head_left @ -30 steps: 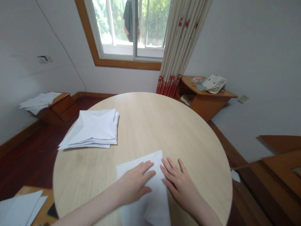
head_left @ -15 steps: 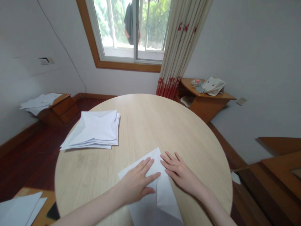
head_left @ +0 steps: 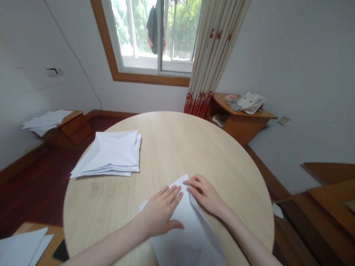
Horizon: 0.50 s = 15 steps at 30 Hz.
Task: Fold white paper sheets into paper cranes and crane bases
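A white sheet of paper [head_left: 191, 238] lies at the near part of the round table, its corner pointing away from me. My left hand [head_left: 164, 210] rests flat on the sheet, fingers stretched out and thumb apart. At the paper's far right edge, my right hand [head_left: 203, 194] has its fingers bent, with the index fingertip and thumb closed on the edge near the corner. The right side of the sheet stands slightly raised below that hand. The sheet's near end runs out of view.
A stack of folded white papers [head_left: 116, 151] sits on the table's [head_left: 177, 144] left side. More papers [head_left: 22, 247] lie on a lower surface at the near left. A wooden corner stand [head_left: 238, 127] holds a cloth bag [head_left: 251, 102] behind the table.
My right hand has shifted slightly left, its spread fingers now bent onto the paper's edge. The flap that lay folded on the right side has been opened outward. My left hand stays nearly in place.
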Motion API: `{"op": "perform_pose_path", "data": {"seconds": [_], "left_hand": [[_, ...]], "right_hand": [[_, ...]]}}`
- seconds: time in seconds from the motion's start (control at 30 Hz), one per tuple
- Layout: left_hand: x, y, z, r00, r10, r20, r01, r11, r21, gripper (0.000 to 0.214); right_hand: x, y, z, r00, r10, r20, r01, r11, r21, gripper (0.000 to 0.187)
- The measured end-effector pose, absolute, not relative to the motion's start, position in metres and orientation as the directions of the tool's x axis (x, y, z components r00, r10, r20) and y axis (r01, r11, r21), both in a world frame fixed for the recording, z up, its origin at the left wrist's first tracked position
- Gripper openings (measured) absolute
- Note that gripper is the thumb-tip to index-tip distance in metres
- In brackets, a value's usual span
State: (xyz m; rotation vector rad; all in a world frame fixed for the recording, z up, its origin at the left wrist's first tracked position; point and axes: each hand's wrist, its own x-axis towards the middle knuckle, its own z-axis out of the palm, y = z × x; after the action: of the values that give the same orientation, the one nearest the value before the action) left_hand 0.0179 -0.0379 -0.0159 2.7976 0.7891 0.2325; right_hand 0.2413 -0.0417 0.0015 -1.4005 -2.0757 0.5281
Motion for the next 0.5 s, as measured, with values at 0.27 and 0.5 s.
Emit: {"op": "perform_pose_path", "data": {"seconds": [0.27, 0.5], "left_hand": [[0.0180, -0.0362, -0.0160, 0.834, 0.538, 0.124, 0.492, -0.826, 0.274, 0.068], [0.0169, -0.0354, -0.0180, 0.822, 0.550, 0.151, 0.497, -0.820, 0.284, 0.057]], "right_hand": [[0.2470, -0.0395, -0.0038, -0.217, 0.945, 0.244, 0.649, 0.327, -0.687, 0.023], [0.2492, -0.0394, -0.0064, -0.220, 0.945, 0.242, 0.624, 0.327, -0.710, 0.023]]}}
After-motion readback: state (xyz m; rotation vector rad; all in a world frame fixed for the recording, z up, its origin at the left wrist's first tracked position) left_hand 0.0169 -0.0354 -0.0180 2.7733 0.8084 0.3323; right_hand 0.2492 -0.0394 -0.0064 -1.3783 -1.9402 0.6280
